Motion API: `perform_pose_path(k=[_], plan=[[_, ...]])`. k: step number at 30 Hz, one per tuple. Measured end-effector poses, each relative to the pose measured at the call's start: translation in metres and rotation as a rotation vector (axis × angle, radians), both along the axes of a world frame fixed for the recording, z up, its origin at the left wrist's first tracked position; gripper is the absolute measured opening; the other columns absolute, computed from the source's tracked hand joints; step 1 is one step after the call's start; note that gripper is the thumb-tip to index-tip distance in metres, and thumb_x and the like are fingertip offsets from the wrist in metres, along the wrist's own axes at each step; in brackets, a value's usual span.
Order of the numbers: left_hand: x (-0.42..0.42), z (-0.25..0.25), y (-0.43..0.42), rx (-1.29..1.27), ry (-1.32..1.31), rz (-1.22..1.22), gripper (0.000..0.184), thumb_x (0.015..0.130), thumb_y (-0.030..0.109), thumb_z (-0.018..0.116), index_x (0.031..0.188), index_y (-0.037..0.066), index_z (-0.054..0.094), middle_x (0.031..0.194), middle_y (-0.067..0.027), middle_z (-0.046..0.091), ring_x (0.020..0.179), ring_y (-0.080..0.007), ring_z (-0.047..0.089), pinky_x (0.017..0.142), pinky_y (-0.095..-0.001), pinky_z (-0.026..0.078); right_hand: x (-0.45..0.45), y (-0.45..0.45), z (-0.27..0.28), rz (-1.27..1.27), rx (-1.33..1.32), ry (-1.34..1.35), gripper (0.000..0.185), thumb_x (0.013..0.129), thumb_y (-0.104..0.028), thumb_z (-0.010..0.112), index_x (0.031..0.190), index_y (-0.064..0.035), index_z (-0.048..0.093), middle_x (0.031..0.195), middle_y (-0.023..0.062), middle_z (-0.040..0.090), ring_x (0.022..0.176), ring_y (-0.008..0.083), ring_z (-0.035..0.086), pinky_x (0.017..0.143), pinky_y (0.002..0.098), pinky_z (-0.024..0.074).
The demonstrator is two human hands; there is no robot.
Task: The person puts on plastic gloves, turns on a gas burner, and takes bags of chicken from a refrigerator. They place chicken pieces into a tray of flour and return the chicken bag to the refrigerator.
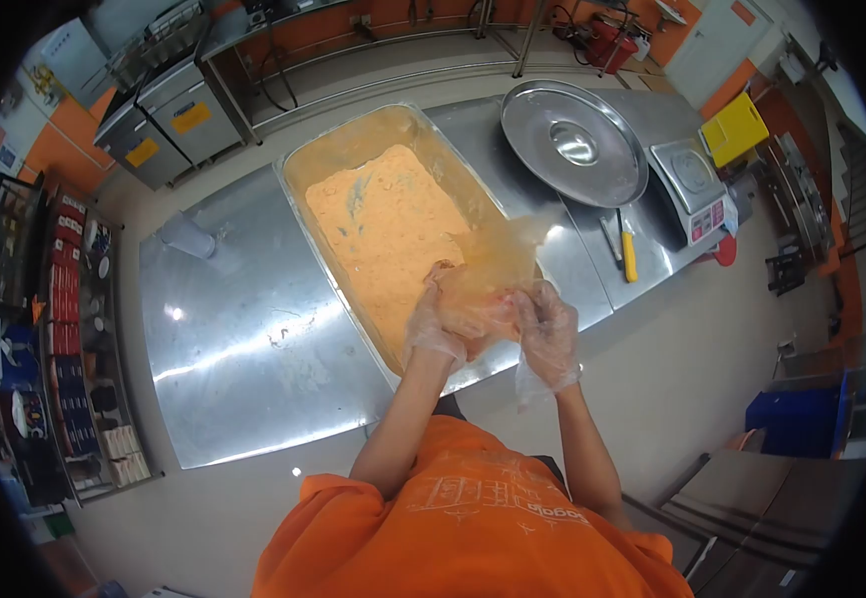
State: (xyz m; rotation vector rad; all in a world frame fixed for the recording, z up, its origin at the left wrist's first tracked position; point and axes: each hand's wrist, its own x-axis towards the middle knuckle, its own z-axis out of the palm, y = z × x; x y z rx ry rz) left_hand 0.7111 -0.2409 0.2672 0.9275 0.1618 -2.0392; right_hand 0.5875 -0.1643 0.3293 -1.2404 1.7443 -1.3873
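Note:
Both of my hands wear thin clear plastic gloves and grip a translucent, yellowish plastic bag (501, 261). My left hand (437, 327) is closed on the bag's left side, and my right hand (549, 334) pinches its right edge. Something pinkish shows low in the bag, but its kind is unclear. Under the bag and my left hand lies a deep rectangular metal pan (303, 221), its bottom spread with orange-tinted powder (383, 214). A few bare metal patches show through the powder. The bag hides the pan's near right side.
On the steel table (233, 349) a clear plastic container (188, 237) lies at left. A round metal lid (572, 142) is at the back right, beside a weighing scale (692, 184). A yellow-handled knife (629, 257) lies nearby. Shelves (74, 329) stand at far left.

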Motion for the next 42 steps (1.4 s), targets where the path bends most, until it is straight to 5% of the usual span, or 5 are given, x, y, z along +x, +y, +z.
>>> perform_pose_path(k=[14, 17, 20, 26, 42], plan=[[0.025, -0.024, -0.012, -0.322, -0.02, -0.097, 0.033, 0.095, 0.034, 0.056, 0.112, 0.007, 0.062, 0.103, -0.0093, 0.067, 0.091, -0.0239, 0.063, 0.079, -0.0384, 0.053, 0.027, 0.039, -0.009, -0.119, -0.052, 0.174, 0.018, 0.091, -0.019, 0.06, 0.089, -0.0015, 0.054, 0.079, 0.0228, 0.059, 0.076, 0.0443, 0.057, 0.066, 0.0433, 0.0461], [0.031, 0.057, 0.025, -0.844, -1.043, -1.057, 0.027, 0.089, 0.034, 0.066, 0.097, 0.008, 0.068, 0.082, -0.0059, 0.069, 0.074, -0.0235, 0.062, 0.067, -0.0353, 0.052, 0.03, 0.052, -0.013, -0.164, -0.032, 0.128, 0.021, 0.092, -0.023, 0.059, 0.092, -0.0025, 0.057, 0.077, 0.02, 0.061, 0.075, 0.0394, 0.061, 0.067, 0.042, 0.0472], [0.029, 0.103, 0.065, -1.303, -1.994, -0.691, 0.026, 0.083, 0.035, 0.071, 0.082, 0.009, 0.069, 0.06, -0.0016, 0.059, 0.061, -0.021, 0.058, 0.057, -0.0324, 0.048, 0.041, 0.067, -0.015, -0.037, -0.158, -0.206, 0.02, 0.091, -0.025, 0.06, 0.097, -0.0057, 0.061, 0.089, 0.0139, 0.066, 0.082, 0.0266, 0.066, 0.073, 0.0368, 0.0506], [-0.05, 0.057, 0.184, -2.035, -1.14, -0.275, 0.031, 0.09, 0.036, 0.063, 0.096, 0.005, 0.065, 0.08, -0.0056, 0.061, 0.075, -0.0233, 0.06, 0.068, -0.0355, 0.049, 0.018, 0.237, -0.039, -0.154, -0.302, -0.533, 0.027, 0.096, -0.029, 0.06, 0.103, -0.0027, 0.058, 0.093, 0.0071, 0.066, 0.064, 0.0125, 0.063, 0.05, 0.0284, 0.0506], [-0.091, -0.119, 0.599, -1.483, -0.134, -1.885, 0.054, 0.099, 0.044, 0.051, 0.122, -0.005, 0.059, 0.11, -0.018, 0.064, 0.098, -0.0265, 0.06, 0.086, -0.0386, 0.049, 0.158, 0.737, -0.11, -1.548, -0.248, -0.612, 0.023, 0.092, -0.016, 0.067, 0.106, 0.002, 0.067, 0.089, 0.0059, 0.069, 0.073, 0.011, 0.064, 0.066, 0.0267, 0.0534]])
